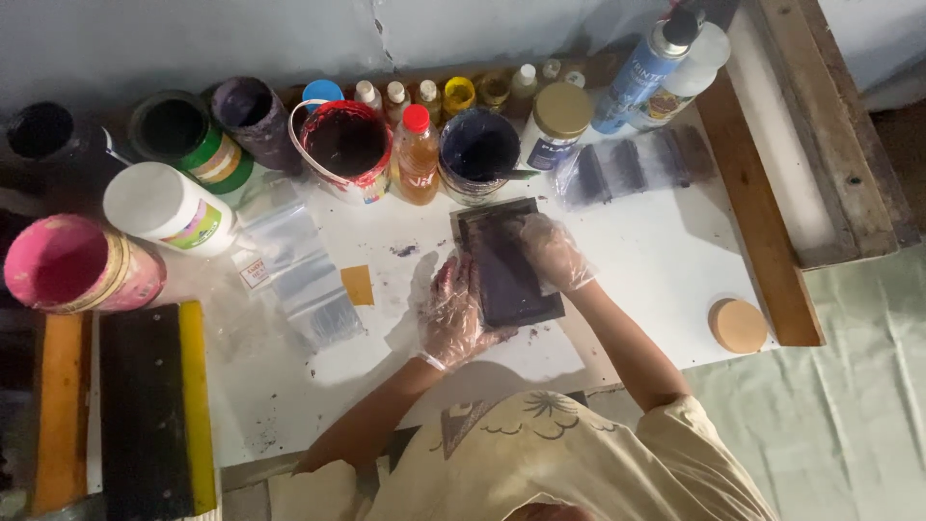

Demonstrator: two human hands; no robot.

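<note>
On a white worktop (656,260) seen from above, bare surface lies open to the right of the hands, ending at a wooden strip (757,212) along the right edge. Near the left edge lie long black and yellow squeegees (149,410). Open paint tubs crowd the back edge: a pink one (72,265), a green-labelled one (183,135), a red-stained one (345,145) and a dark blue one (479,150), with a tall blue spray can (641,72) at the far right. A dark rectangular slab (506,265) lies mid-worktop. The left hand (453,309), in a clear plastic glove, rests its spread fingers on the slab's left edge; the gloved right hand (550,251) curls its fingers over the upper right corner. A small orange tag (358,285) lies just left.
</note>
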